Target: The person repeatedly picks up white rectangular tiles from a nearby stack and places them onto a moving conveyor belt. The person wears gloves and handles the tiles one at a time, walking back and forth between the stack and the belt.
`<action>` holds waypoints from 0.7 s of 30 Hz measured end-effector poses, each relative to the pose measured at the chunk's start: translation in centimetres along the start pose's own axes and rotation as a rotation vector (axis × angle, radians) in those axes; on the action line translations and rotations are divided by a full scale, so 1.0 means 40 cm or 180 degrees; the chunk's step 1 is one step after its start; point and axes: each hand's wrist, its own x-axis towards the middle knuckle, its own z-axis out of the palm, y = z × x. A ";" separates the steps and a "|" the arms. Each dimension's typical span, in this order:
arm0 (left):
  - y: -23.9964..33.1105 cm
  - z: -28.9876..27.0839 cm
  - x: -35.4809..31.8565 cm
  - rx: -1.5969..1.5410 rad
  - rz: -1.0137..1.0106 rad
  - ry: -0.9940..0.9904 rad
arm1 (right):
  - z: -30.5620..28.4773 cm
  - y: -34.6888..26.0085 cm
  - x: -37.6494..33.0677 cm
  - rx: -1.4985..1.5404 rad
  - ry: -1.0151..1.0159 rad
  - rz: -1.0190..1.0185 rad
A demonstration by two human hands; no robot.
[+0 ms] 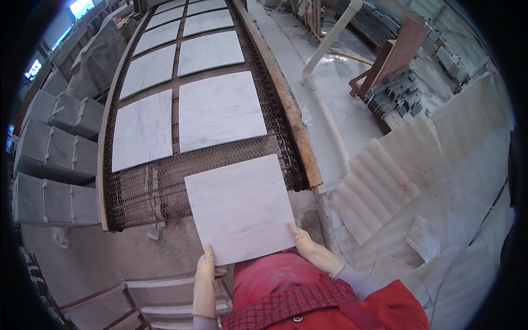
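I hold a square white marble tile [240, 208] flat in front of me, its far edge over the near end of a metal mesh conveyor belt [143, 192]. My left hand [205, 283], in a pale rubber glove, grips the tile's near left corner. My right hand [311, 248], also gloved, grips the near right edge. Several more marble tiles lie in two rows on the belt, the closest being a tile [220, 110] on the right and a tile [143, 131] on the left.
Stacks of strapped grey tiles [52, 159] stand to the left of the belt. White corrugated foam sheets [440, 181] cover the floor at right. A white pipe [330, 38] runs along the wet floor. A metal rack [137, 300] stands below my left hand.
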 end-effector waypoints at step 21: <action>0.675 0.164 0.308 0.2594 0.3142 0.2827 | 0.029 -0.053 -0.019 0.0081 0.0129 0.0584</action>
